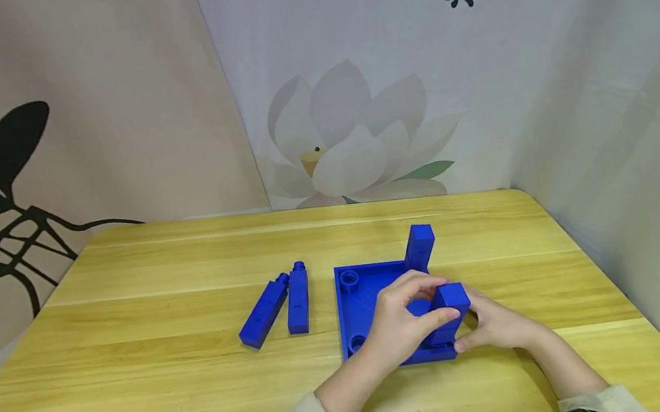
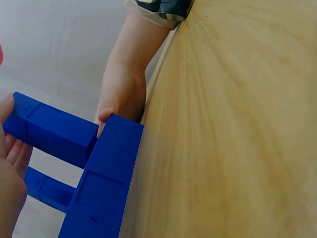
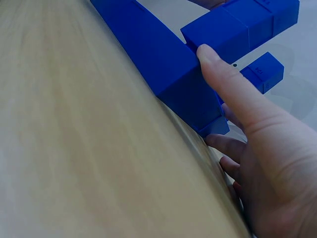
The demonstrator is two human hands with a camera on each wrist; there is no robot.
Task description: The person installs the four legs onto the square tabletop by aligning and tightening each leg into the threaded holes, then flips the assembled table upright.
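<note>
Near the right front corner of a blue square tray-like base (image 1: 365, 301), my left hand (image 1: 399, 324) grips an upright blue square post (image 1: 453, 295) between thumb and fingers. My right hand (image 1: 499, 324) holds that same corner of the base, its thumb on the near side and its fingers along the outer side, as the right wrist view also shows. Another blue post (image 1: 419, 246) stands at the far right corner. Two round sockets are visible on the left, a far one (image 1: 349, 280) and a near one (image 1: 356, 344). The held post's lower end is hidden.
Left of the base, two loose blue posts (image 1: 298, 300) with narrow, ridged ends lie side by side on the wooden table (image 1: 172, 376). A printed cloth (image 1: 170, 115) hangs behind the table, and another pale cloth borders its right edge.
</note>
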